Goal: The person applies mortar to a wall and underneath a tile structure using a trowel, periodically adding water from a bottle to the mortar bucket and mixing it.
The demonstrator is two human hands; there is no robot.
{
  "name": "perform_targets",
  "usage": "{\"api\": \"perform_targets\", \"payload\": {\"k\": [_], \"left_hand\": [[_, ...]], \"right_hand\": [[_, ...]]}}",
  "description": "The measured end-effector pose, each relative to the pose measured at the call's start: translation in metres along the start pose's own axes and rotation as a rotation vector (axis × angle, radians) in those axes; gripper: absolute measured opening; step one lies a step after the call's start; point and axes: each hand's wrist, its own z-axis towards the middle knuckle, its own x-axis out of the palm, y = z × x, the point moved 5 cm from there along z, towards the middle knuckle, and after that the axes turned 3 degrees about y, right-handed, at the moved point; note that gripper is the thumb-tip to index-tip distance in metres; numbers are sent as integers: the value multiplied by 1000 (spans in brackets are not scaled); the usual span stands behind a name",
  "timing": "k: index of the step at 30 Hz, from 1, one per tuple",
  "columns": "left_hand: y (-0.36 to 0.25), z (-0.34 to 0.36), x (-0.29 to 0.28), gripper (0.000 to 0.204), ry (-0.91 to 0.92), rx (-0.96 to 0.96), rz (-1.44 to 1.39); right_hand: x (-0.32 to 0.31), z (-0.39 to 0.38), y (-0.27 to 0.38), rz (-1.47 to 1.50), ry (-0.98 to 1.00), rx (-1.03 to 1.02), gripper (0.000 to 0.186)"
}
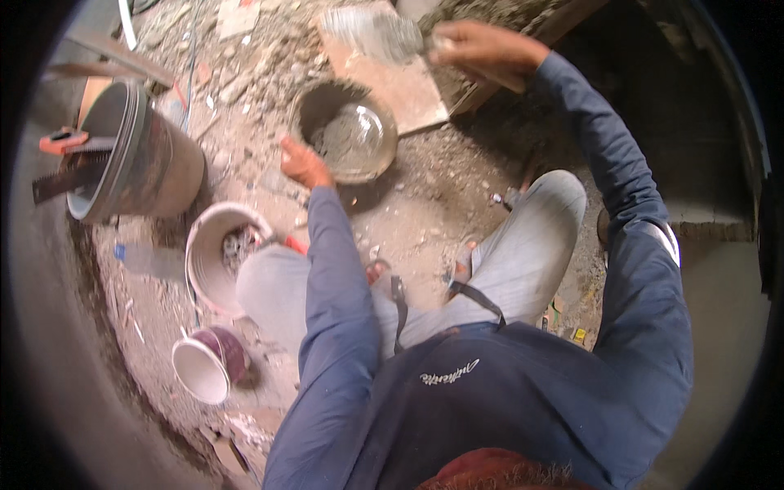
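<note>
My left hand (305, 164) is closed at the near left rim of a round bowl (385, 135), its fingertips partly hidden. Wet grey mortar (347, 137) lies inside the bowl, and its wall shines on the right. Farther forward, my right hand (482, 51) grips the handle of a trowel. The trowel blade (376, 34), smeared by motion, is above a flat pale board (400, 90). That board lies on the ground just beyond the bowl.
At left stands a large dark bucket (167, 167) with a handsaw (73, 171) across its mouth. Nearer are a pinkish bucket (204, 273) holding small pieces, a small maroon pail (233, 351) and a clear bottle (151, 260). Rubble (273, 69) covers the far ground.
</note>
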Motion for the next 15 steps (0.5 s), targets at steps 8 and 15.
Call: {"api": "perform_targets", "payload": {"k": [8,15], "left_hand": [[5,-28,9,52,88,125,-18],[17,-22,6,54,10,276,96]], "right_hand": [[145,38,-108,-1215,-309,-67,12],[192,49,-78,-808,-11,-116,22]]}}
